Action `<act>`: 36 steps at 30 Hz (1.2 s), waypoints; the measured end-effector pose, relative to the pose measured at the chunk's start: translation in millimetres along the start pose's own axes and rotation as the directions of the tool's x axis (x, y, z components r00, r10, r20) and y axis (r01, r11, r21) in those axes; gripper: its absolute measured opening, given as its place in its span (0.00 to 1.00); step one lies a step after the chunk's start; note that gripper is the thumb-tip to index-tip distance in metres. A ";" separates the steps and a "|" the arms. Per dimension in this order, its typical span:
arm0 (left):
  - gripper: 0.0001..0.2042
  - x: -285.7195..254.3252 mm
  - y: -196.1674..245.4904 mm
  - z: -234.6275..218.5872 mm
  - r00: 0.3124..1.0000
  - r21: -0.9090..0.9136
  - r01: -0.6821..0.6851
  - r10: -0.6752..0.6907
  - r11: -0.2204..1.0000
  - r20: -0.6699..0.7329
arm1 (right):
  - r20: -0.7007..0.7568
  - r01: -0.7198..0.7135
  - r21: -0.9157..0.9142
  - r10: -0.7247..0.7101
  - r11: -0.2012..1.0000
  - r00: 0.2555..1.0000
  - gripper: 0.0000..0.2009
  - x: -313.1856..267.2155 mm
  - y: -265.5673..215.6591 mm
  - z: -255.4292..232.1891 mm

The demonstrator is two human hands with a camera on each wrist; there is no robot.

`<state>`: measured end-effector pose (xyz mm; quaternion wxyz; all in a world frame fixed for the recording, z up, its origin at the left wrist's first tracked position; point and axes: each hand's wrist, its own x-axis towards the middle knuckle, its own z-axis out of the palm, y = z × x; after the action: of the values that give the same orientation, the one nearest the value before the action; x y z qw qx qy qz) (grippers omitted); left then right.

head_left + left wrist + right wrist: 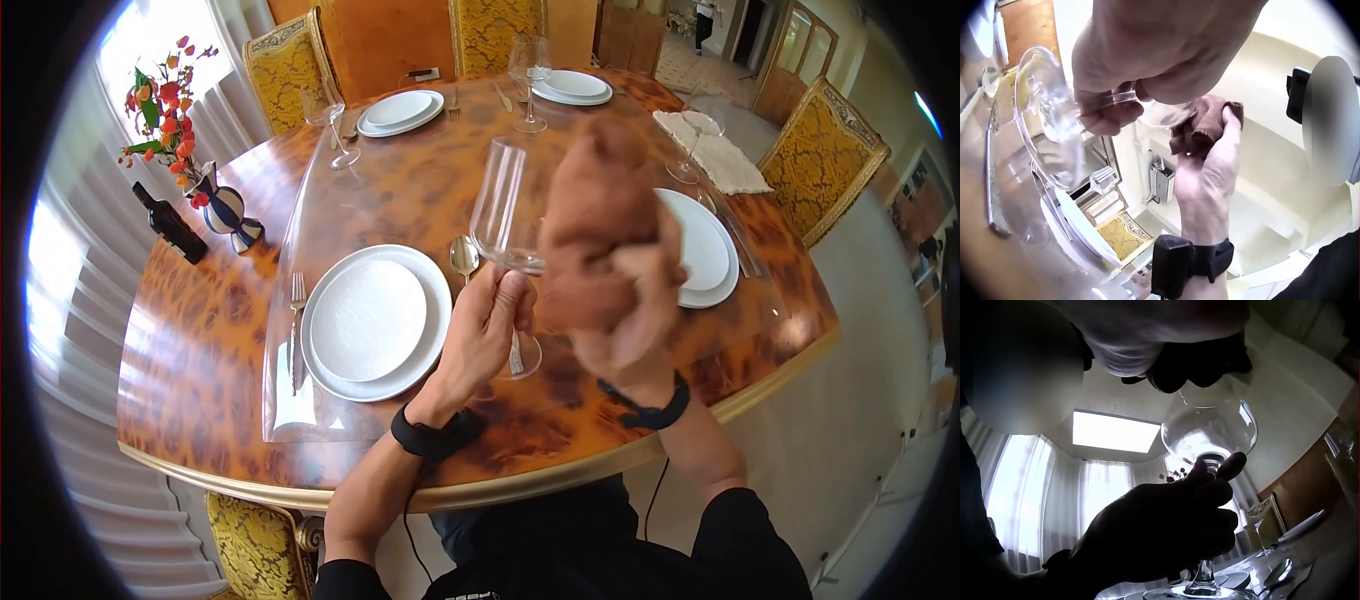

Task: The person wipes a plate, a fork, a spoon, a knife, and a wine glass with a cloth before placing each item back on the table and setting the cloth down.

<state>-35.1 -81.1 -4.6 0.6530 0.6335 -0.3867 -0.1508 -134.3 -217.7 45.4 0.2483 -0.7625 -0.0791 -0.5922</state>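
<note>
left hand [480,335] — grips wine glass [505,215] stem | right hand [625,330] — presses brown cloth [595,215] on bowl

Left hand [487,330] gripping the stem of a wine glass [503,215], held tilted above the table [200,340]. Right hand [625,290] pressing a brown cloth [595,215] against the bowl. Just left: white plate [372,320], fork [296,330], spoon [463,256]. Second plate [705,250] partly behind the cloth. Farther back: two more settings, glasses, yellow chairs. Far left: dark bottle [170,222], flower vase [225,210].
</note>
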 end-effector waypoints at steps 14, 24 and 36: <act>0.07 12.4 11.9 7.4 0.958 0.155 -0.189 0.217 0.970 -0.190 | 0.095 -0.003 0.186 -0.014 0.983 0.995 0.15 -5.0 -27.5 9.0; 0.06 23.0 7.2 -4.1 0.950 -0.386 -0.113 -0.014 0.916 -0.311 | 0.212 0.172 -0.002 -0.168 0.985 0.963 0.16 2.1 -15.3 -0.9; 0.13 124.3 33.2 -89.3 0.962 0.335 -0.125 0.196 0.934 -0.189 | 0.246 -0.392 0.084 0.362 0.916 0.899 0.14 6.5 65.0 -16.6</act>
<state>98.8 -97.9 74.8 0.5905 0.7097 -0.3821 0.0390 -119.8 -282.8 35.9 0.3975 -0.8074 0.0038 -0.4359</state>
